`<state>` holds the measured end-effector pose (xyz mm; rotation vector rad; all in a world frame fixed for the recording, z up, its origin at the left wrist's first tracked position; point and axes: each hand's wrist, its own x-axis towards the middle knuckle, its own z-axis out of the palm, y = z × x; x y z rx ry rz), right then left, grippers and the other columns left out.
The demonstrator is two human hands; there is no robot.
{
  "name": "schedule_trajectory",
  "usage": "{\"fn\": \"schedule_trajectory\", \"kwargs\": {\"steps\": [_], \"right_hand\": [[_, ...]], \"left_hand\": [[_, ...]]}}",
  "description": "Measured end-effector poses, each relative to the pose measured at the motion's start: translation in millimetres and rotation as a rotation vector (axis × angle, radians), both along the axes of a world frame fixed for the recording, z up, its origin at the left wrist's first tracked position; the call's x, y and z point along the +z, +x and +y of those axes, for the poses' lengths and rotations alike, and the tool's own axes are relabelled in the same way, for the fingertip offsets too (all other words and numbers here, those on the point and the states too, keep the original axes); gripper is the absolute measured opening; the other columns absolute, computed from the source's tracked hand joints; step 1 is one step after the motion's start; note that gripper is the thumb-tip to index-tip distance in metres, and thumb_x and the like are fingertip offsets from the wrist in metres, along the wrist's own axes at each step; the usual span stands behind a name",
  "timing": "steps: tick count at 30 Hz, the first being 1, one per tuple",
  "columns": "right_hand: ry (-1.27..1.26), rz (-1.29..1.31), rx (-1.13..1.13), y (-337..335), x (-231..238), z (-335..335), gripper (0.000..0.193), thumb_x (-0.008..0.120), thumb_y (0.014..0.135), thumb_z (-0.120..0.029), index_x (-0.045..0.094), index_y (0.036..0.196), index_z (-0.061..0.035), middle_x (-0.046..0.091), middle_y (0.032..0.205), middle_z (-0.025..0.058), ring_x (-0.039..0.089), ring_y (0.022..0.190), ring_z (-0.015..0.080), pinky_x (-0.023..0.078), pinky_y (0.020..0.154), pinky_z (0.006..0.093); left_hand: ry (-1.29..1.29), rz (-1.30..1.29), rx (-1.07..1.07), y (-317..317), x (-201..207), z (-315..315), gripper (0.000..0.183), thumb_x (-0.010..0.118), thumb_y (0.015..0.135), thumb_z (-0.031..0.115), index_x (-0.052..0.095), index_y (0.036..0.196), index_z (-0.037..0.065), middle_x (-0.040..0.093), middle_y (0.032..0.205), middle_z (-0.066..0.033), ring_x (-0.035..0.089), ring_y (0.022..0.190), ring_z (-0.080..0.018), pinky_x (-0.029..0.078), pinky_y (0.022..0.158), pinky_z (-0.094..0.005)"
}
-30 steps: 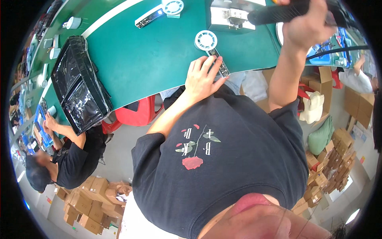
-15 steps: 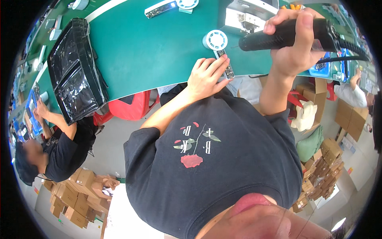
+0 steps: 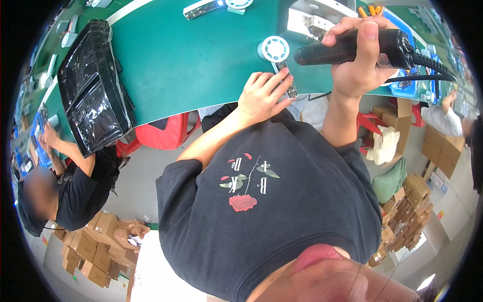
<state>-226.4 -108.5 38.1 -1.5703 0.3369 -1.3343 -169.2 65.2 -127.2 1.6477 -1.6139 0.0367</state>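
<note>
A small handheld fan (image 3: 275, 49) lies on the green table, its round white-and-blue head pointing away from me. Along its open handle a strip of circuit board (image 3: 291, 90) shows. My left hand (image 3: 262, 96) rests on that handle, fingertips pressing it to the tabletop near the edge. In my right hand (image 3: 358, 63) is a black corded electric screwdriver (image 3: 318, 54), fingers wrapped round its body. It lies nearly level in view, and its thin bit points left toward the top of the handle, just below the fan head. Whether the bit touches a screw is too small to tell.
Another open fan (image 3: 204, 9) lies at the far side. A metal box-like device (image 3: 309, 22) stands behind the screwdriver. To the left is a black plastic-covered tray (image 3: 95, 90); to the right, a blue bin (image 3: 404, 88). A co-worker (image 3: 65, 186) sits at left.
My right hand has moved left and slightly nearer to me, bringing the screwdriver's bit close to the fan's handle. My left hand stays on the handle.
</note>
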Motion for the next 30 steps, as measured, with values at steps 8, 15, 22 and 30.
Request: {"fn": "schedule_trajectory", "kwargs": {"steps": [8,15,22,30], "right_hand": [[0.044,-0.006,-0.003,-2.8,-3.0,1.9,0.021,0.065,0.103,-0.018,0.058,0.104,0.0013,0.069,0.072,0.0224,0.063,0.050,0.0253,0.055,0.052,0.0347],[-0.029,-0.011,0.010,-1.6,-1.7,5.5,0.019,0.065,0.103,-0.017,0.058,0.107,0.0006,0.069,0.073,0.0228,0.063,0.051,0.0252,0.056,0.053,0.0356],[-0.045,-0.043,0.058,-3.3,-4.6,4.8,0.020,0.066,0.104,-0.017,0.058,0.111,0.0008,0.070,0.076,0.0234,0.064,0.052,0.0256,0.057,0.053,0.0367],[-0.093,-0.029,0.081,-4.7,-6.1,3.4,0.022,0.066,0.105,-0.017,0.058,0.114,0.0009,0.071,0.076,0.0234,0.065,0.053,0.0253,0.058,0.054,0.0363]], "left_hand": [[-0.010,0.008,-0.005,0.1,-2.2,-0.5,0.054,0.088,0.081,0.033,0.074,0.127,0.008,0.068,0.140,-0.0092,0.068,0.096,-0.0276,0.054,0.090,-0.0418],[-0.012,0.003,-0.003,-0.5,-3.9,-0.8,0.054,0.088,0.081,0.033,0.074,0.126,0.008,0.069,0.140,-0.0093,0.068,0.096,-0.0277,0.054,0.089,-0.0419],[-0.001,0.002,0.002,-0.9,-2.1,-0.9,0.055,0.089,0.080,0.034,0.074,0.126,0.007,0.069,0.139,-0.0092,0.068,0.096,-0.0277,0.054,0.089,-0.0417],[0.001,0.010,0.002,-1.0,-4.2,-0.9,0.055,0.089,0.080,0.034,0.074,0.126,0.007,0.070,0.138,-0.0083,0.069,0.096,-0.0269,0.054,0.089,-0.0416]]}}
